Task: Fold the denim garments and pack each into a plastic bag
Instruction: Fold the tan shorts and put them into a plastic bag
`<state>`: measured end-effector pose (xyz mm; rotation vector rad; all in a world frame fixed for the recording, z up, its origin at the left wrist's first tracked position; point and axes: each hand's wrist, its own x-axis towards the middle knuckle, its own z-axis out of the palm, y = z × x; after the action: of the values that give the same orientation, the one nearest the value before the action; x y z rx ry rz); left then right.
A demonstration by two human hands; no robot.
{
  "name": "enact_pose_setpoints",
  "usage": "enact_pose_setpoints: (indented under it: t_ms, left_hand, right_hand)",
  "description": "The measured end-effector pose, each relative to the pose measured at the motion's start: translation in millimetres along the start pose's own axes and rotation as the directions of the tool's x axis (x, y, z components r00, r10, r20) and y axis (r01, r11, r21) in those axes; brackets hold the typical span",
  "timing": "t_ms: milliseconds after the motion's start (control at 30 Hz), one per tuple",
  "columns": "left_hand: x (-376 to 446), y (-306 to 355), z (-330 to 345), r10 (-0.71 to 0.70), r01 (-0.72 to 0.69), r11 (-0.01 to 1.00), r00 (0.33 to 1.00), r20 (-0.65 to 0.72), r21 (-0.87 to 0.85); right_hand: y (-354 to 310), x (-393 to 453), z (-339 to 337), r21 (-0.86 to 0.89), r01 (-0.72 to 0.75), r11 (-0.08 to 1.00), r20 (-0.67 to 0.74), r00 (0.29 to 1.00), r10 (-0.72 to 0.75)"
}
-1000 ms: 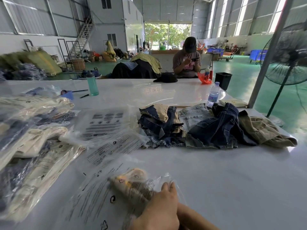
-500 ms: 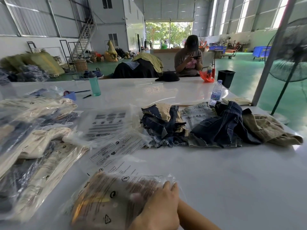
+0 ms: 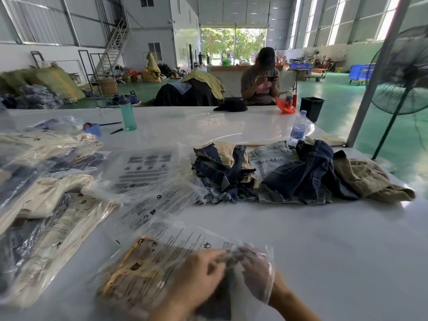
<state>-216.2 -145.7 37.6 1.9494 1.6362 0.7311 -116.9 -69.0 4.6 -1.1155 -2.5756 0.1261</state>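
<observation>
A clear printed plastic bag (image 3: 162, 258) lies at the near table edge with a folded tan and dark denim garment (image 3: 129, 276) inside. My left hand (image 3: 199, 276) sits on the bag's open right end, fingers curled onto the garment through the opening; it is blurred. My right hand (image 3: 254, 272) is wrapped in the bag's loose plastic mouth and grips it. A pile of unfolded denim garments (image 3: 296, 177) lies mid-table. Empty bags (image 3: 146, 170) lie flat to its left.
Packed bags (image 3: 46, 205) are stacked along the left. A teal bottle (image 3: 127, 114) and a water bottle (image 3: 298, 128) stand farther back. A person (image 3: 260, 77) sits across the table. A pole (image 3: 375, 72) and a standing fan (image 3: 407, 72) are at the right.
The bagged garment has turned and come to lie flat, more to the right. My right hand has come into view inside the bag's mouth, and my left hand has shifted onto that end.
</observation>
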Motion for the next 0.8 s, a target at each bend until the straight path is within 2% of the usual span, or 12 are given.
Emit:
enact_pose_setpoints:
  t_ms: [33, 67, 133, 167, 267, 333, 400, 467, 567, 667, 733, 800]
  left_hand:
    - [-0.7, -21.1, -1.8, -0.014, 0.025, 0.980, 0.998, -0.059, 0.196]
    - [-0.8, -44.3, -1.4, -0.054, 0.064, 0.923, 0.998, -0.036, 0.380]
    - [-8.3, -73.0, 6.7, -0.216, 0.131, 0.810, 0.973, 0.082, 0.572]
    - [-15.0, -81.3, 14.5, -0.217, 0.109, 0.776, 0.971, 0.100, 0.622]
    - [-24.5, -74.0, 22.7, -0.166, 0.114, 0.740, 0.986, 0.016, 0.663]
    - [-26.2, -66.1, 33.0, -0.057, 0.043, 0.720, 0.998, -0.002, 0.692]
    - [-29.2, -58.0, 48.1, -0.030, -0.087, 0.755, 0.985, 0.167, 0.650]
    - [-36.6, -51.5, 65.7, 0.049, -0.216, 0.672, 0.967, 0.249, 0.709]
    - [-40.5, -65.8, 85.4, 0.264, -0.276, 0.652, 0.956, 0.129, 0.707]
    - [-38.2, -74.0, 79.5, 0.171, -0.253, 0.708, 0.967, 0.188, 0.659]
    - [-33.7, -78.7, 77.7, 0.196, -0.248, 0.688, 0.968, 0.154, 0.682]
    - [-29.9, -68.5, 70.1, 0.157, -0.221, 0.661, 0.975, 0.156, 0.717]
  right_hand:
    - [49.5, -77.7, -10.8, 0.139, -0.092, 0.986, 0.181, 0.981, 0.066]
    - [75.2, -104.0, -2.9, 0.231, -0.231, 0.945, 0.188, 0.964, 0.190]
    - [96.0, -125.8, -0.5, 0.210, -0.285, 0.935, 0.132, 0.956, 0.262]
    - [96.2, -127.4, 3.1, 0.189, -0.202, 0.961, 0.077, 0.979, 0.190]
    - [94.0, -127.9, 14.8, 0.040, -0.149, 0.988, 0.081, 0.986, 0.146]
    - [100.9, -129.9, 8.5, 0.069, -0.212, 0.975, 0.070, 0.976, 0.207]
    - [108.1, -115.6, 7.0, 0.083, -0.250, 0.965, 0.014, 0.968, 0.250]
    - [120.5, -96.5, 13.0, 0.026, -0.320, 0.947, 0.098, 0.944, 0.316]
    - [122.6, -87.6, 14.6, -0.102, -0.283, 0.954, 0.155, 0.942, 0.297]
    - [113.2, -118.5, 16.7, -0.036, -0.192, 0.981, 0.262, 0.945, 0.195]
    - [109.4, -150.1, 7.8, -0.036, -0.189, 0.981, 0.143, 0.971, 0.192]
    - [116.3, -169.2, -3.2, 0.018, -0.304, 0.952, -0.088, 0.948, 0.304]
